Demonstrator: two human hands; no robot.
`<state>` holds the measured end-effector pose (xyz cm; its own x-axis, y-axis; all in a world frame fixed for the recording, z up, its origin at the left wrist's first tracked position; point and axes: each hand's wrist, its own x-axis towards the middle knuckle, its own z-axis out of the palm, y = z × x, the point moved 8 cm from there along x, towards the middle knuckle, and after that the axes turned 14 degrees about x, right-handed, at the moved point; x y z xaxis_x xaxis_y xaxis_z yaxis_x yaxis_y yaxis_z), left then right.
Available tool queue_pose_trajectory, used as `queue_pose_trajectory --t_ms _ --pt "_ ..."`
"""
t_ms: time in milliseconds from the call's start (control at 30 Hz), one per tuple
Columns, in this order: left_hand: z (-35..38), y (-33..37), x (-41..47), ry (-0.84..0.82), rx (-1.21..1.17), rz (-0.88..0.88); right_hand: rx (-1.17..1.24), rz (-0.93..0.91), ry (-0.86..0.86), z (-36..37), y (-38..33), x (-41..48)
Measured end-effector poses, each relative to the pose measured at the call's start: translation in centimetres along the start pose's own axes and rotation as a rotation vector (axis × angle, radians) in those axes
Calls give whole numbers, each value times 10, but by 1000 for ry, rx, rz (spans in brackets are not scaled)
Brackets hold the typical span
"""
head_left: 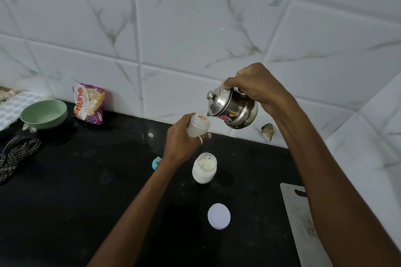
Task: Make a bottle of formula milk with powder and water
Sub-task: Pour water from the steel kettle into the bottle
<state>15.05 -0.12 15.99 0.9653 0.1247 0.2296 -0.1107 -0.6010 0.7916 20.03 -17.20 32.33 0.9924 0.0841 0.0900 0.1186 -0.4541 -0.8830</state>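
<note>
Centrally, the left hand [181, 136] wraps the lower body of the bottle [199, 124] and holds it off the counter [86, 180], mouth tipped slightly toward the pot. The right hand [258, 86] grips the steel pot [234, 108] from above, with the thumb near the lid's edge, and tilts it so the spout sits just at the bottle's rim. The bottle's contents look pale and cloudy; no stream of water can be made out.

To pour well, the spout should stay over the opening, the tilt should increase slowly, and the bottle should be held steady and nearly upright so the level can be read. A thumb on the lid would keep it from slipping.

Below the hands, an open jar [204, 168] of white powder stands on the counter, its white lid [219, 216] lying nearer the viewer. A small blue piece [156, 162] lies beside the left wrist; what it is cannot be told.

Red print on the bottle is unreadable. The pot bears a round yellow sticker marked "3" and a red label too blurred to read. A packet [90, 104] against the wall shows the letters "tune".
</note>
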Motion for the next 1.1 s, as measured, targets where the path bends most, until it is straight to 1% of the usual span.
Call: queue_pose_trajectory --t_ms 433,1100 --pt "1 0 -1 -18 24 -3 -130 -19 -47 14 -15 7" --pt "-3 0 -1 -10 15 3 -162 -16 -66 13 -23 9"
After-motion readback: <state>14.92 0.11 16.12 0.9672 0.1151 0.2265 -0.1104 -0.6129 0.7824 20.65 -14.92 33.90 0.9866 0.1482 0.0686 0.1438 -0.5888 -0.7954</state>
